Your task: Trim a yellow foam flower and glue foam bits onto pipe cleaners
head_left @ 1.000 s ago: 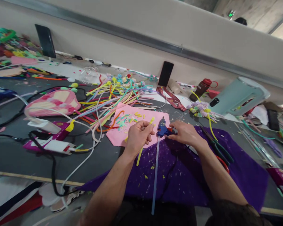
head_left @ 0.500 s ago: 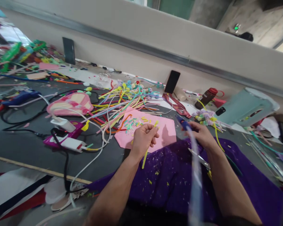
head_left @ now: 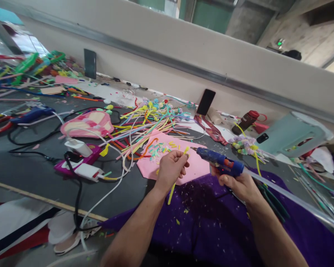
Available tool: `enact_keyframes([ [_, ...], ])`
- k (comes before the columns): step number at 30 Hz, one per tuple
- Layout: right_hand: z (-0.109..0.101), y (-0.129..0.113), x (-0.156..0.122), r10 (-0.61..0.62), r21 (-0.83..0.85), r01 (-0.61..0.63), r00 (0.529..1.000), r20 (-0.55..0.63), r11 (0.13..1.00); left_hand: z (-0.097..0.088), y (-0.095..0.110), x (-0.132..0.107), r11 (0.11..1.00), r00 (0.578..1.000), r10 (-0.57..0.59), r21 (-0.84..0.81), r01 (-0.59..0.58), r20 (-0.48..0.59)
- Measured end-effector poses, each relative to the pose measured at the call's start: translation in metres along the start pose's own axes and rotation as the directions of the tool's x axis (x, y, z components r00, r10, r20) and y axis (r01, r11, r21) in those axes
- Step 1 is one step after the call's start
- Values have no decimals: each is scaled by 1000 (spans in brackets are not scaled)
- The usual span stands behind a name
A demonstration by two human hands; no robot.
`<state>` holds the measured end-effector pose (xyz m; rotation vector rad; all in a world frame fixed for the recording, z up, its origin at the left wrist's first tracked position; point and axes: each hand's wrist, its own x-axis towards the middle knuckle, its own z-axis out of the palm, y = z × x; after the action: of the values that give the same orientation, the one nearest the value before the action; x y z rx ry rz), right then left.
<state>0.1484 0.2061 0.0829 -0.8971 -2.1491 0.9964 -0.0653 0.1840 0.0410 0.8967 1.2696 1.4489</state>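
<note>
My left hand (head_left: pixel 171 168) is closed in a pinch on a yellow pipe cleaner (head_left: pixel 172 187) that sticks out above and below the fingers, held over the pink felt sheet (head_left: pixel 199 168). My right hand (head_left: pixel 238 185) grips a blue glue gun (head_left: pixel 218 161) by its handle. Its nozzle points left toward the top end of the pipe cleaner, a short gap away. A long clear glue stick (head_left: pixel 292 198) trails from the back of the gun to the right. Both hands hover above purple fabric (head_left: pixel 211 218) dotted with yellow scraps.
A heap of coloured pipe cleaners (head_left: pixel 144 122) lies behind the pink sheet. A power strip with plugs and cables (head_left: pixel 78 163) sits at the left, beside a pink striped piece (head_left: pixel 86 122). A phone (head_left: pixel 206 102), a brown bottle (head_left: pixel 246 120) and a pale green stool (head_left: pixel 292 133) stand at the back.
My right hand has lifted the glue gun from the purple fabric and turned it so the nozzle points left at the pipe cleaner. My left hand has kept its pinch.
</note>
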Motion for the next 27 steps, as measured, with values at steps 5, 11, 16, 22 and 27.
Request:
enact_keyframes([
  [5,1,6,-6,2,-126,-7,999,-33,992,0,1,-1,1000,1000,-9,13,9,7],
  [11,2,2,-5,-15,-238,8,999,-29,971,1,1,-2,998,1000,-14,67,14,1],
  [16,1,-7,-1,-47,-358,40,999,-10,933,1,4,-3,993,1000,-10,116,11,-14],
  [22,2,-7,0,-48,-407,40,999,-9,913,1,6,-5,989,1000,5,148,-2,-23],
  [27,3,-8,1,-40,-412,25,999,-26,911,1,7,-5,988,1000,13,154,-9,-22],
])
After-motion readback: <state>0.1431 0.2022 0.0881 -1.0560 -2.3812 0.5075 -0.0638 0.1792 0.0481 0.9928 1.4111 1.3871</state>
